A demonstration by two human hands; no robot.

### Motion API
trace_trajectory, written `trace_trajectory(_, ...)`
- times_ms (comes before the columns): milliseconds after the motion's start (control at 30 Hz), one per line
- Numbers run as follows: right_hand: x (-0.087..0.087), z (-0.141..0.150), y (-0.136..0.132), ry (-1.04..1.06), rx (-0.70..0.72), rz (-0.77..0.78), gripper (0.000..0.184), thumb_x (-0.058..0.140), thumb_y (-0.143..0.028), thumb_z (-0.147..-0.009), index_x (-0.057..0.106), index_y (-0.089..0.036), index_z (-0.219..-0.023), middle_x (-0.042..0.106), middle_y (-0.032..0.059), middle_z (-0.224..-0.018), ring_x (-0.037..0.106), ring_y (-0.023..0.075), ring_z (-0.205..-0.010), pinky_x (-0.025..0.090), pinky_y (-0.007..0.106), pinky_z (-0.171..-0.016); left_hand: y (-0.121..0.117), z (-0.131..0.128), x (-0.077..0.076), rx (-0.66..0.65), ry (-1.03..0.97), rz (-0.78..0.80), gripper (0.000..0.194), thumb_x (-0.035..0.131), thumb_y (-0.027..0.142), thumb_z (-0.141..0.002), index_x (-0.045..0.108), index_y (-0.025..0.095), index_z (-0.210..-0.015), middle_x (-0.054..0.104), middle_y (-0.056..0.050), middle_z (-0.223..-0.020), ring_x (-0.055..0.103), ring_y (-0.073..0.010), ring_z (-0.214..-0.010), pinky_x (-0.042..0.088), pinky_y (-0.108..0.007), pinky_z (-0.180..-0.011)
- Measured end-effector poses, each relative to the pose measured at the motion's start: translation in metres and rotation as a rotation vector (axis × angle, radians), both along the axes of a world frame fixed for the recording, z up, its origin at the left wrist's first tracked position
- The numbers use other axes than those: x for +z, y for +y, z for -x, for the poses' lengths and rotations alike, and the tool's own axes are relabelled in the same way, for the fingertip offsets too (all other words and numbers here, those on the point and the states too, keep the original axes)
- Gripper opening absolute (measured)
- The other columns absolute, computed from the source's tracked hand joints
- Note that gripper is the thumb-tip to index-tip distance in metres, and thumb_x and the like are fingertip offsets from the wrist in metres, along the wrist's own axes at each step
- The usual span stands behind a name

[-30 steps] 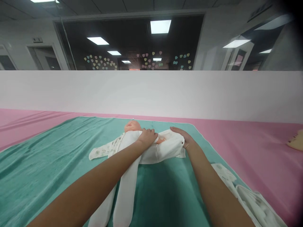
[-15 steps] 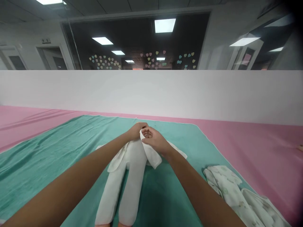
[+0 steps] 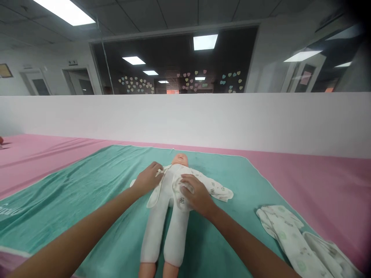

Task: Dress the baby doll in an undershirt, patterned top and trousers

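A baby doll lies on its back with its head away from me, in white leggings. A white baby shirt with a small dark print is on it, its front parted over the belly and one sleeve spread to the right. My left hand is at the shirt's left front edge, fingers curled on the cloth. My right hand has its thumb and fingers bent around the right front panel, which lies partly over the belly. Both hands hide some of the cloth.
Under the doll is a green blanket on a pink mat. A folded pile of printed white baby clothes lies at the lower right. A low white wall runs behind, with dark glass above it.
My hands were together over the doll's chest, the right holding up the shirt panel. Now they are apart and nearer me, the right panel is lowered and the doll's head shows.
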State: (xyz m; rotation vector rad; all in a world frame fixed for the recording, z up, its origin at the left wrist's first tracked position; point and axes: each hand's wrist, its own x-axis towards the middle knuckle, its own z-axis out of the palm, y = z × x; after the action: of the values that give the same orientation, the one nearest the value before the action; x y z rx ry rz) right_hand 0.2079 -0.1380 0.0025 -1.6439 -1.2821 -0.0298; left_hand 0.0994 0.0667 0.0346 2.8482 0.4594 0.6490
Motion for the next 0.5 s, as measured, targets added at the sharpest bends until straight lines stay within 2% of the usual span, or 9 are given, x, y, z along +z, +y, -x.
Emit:
trace_trajectory(67, -0.013, -0.007, -0.005, -0.047, -0.111, 0.019, 0.031, 0.045, -0.034, -0.089, 0.053, -0.021, -0.116, 0.041, 0.0033, -0.129, 0.036, 0.0197, -0.121, 0.031, 0.035, -0.104, -0.003, 0.012, -0.012, 0.096, 0.000, 0.187, 0.033, 0.044, 0.050, -0.081, 0.048, 0.023, -0.099, 0.056, -0.002, -0.096, 0.054, -0.0161, -0.073, 0.034, -0.025, -0.056)
trace_trajectory(133, -0.025, -0.010, -0.004, -0.064, -0.137, 0.089, 0.044, 0.045, -0.042, -0.090, 0.045, -0.020, -0.128, 0.036, 0.0037, -0.134, 0.032, 0.0206, -0.124, 0.028, 0.037, -0.106, -0.007, 0.016, -0.021, 0.109, 0.011, 0.279, 0.036, 0.048, 0.053, -0.077, 0.049, 0.022, -0.095, 0.057, 0.000, -0.083, 0.054, -0.0164, -0.069, 0.033, -0.025, -0.056)
trace_trajectory(200, -0.030, -0.006, 0.002, -0.106, -0.098, 0.160, 0.053, 0.043, -0.046, -0.091, 0.037, -0.020, -0.136, 0.028, 0.0031, -0.139, 0.025, 0.0207, -0.128, 0.024, 0.038, -0.108, -0.011, 0.014, -0.024, 0.076, -0.026, 0.314, 0.024, 0.047, 0.043, -0.079, 0.051, 0.021, -0.088, 0.057, 0.000, -0.074, 0.053, -0.0161, -0.067, 0.033, -0.025, -0.058)
trace_trajectory(300, -0.028, 0.000, 0.018, -0.140, -0.090, 0.208, 0.056, 0.039, -0.050, -0.092, 0.034, -0.019, -0.138, 0.019, 0.0026, -0.143, 0.017, 0.0211, -0.132, 0.018, 0.039, -0.110, -0.023, 0.005, -0.012, 0.005, -0.183, 0.402, 0.015, 0.040, 0.029, -0.082, 0.052, 0.019, -0.080, 0.057, 0.000, -0.071, 0.052, -0.0150, -0.068, 0.035, -0.025, -0.062)
trace_trajectory(400, -0.019, -0.007, 0.033, -0.044, -0.129, 0.215, 0.055, 0.036, -0.051, -0.092, 0.038, -0.018, -0.136, 0.024, 0.0048, -0.141, 0.022, 0.0219, -0.130, 0.020, 0.040, -0.109, -0.042, -0.001, 0.006, -0.136, -0.290, 0.517, 0.017, 0.042, 0.028, -0.081, 0.056, 0.019, -0.083, 0.059, 0.000, -0.074, 0.052, -0.0141, -0.070, 0.037, -0.025, -0.065)
trace_trajectory(500, -0.013, -0.029, 0.044, 0.014, -0.104, 0.191, 0.050, 0.037, -0.049, -0.092, 0.046, -0.017, -0.130, 0.034, 0.0060, -0.136, 0.032, 0.0218, -0.125, 0.025, 0.038, -0.106, -0.053, -0.001, 0.011, -0.402, -0.126, 0.686, 0.021, 0.046, 0.033, -0.080, 0.059, 0.020, -0.091, 0.059, 0.001, -0.071, 0.053, -0.0135, -0.065, 0.039, -0.024, -0.062)
